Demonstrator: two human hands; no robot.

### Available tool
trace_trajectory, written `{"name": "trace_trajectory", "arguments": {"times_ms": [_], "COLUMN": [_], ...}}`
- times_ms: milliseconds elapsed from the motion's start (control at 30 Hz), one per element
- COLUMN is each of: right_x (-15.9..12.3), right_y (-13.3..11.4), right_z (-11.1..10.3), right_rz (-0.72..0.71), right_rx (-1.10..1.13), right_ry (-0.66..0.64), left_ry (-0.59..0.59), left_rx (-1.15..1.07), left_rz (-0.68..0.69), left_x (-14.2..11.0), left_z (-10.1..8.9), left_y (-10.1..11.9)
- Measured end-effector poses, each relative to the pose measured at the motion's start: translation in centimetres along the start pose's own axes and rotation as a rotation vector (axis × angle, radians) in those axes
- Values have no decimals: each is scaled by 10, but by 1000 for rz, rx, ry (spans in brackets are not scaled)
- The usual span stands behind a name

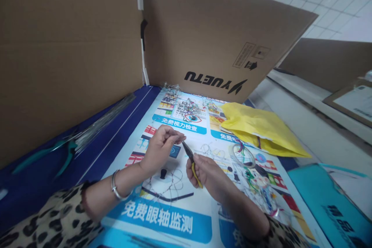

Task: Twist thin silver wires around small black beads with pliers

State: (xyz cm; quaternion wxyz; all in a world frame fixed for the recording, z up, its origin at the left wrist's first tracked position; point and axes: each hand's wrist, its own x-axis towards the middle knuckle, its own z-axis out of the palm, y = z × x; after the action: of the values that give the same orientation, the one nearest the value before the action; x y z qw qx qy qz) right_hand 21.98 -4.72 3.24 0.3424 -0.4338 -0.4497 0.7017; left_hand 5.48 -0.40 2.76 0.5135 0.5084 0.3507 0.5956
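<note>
My right hand [206, 172] is closed around the yellow handles of needle-nose pliers [189, 154], whose dark jaws point up and to the left. The jaw tips end at the pinched fingers of my left hand [162, 145]. Whatever those fingers hold is too small to make out. Below my left wrist, thin wire bent into loops [174, 184] lies on a printed poster [200, 201]. Small tangled wire pieces [190, 108] are heaped farther back on the same poster.
Cardboard panels [221, 38] stand at the left and back. Green-handled pliers [68, 155] lie beside a bundle of straight wires [101, 124] at left. On the right are a yellow bag [258, 128], a clear tape roll [242, 156], coloured wire bits [266, 192] and a teal folder [319, 190].
</note>
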Motion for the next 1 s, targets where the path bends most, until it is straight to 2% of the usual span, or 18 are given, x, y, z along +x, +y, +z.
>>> {"name": "trace_trajectory", "arguments": {"times_ms": [300, 467, 667, 800, 1000], "right_x": [0, 1, 0, -1, -1], "right_y": [-1, -1, 0, 1, 2], "right_z": [1, -2, -7, -8, -6], "right_rz": [64, 90, -33, -79, -79], "right_rx": [63, -1, -248, -309, -320], "right_ry": [4, 74, 134, 120, 116], "left_ry": [-29, -49, -161, -203, -193], "left_rx": [54, 169, 561, 714, 824], "left_rz": [42, 71, 284, 412, 482], "left_x": [-2, 1, 6, 5, 4], "left_z": [-1, -4, -13, -16, -16], "left_y": [-2, -1, -4, -6, -5]}}
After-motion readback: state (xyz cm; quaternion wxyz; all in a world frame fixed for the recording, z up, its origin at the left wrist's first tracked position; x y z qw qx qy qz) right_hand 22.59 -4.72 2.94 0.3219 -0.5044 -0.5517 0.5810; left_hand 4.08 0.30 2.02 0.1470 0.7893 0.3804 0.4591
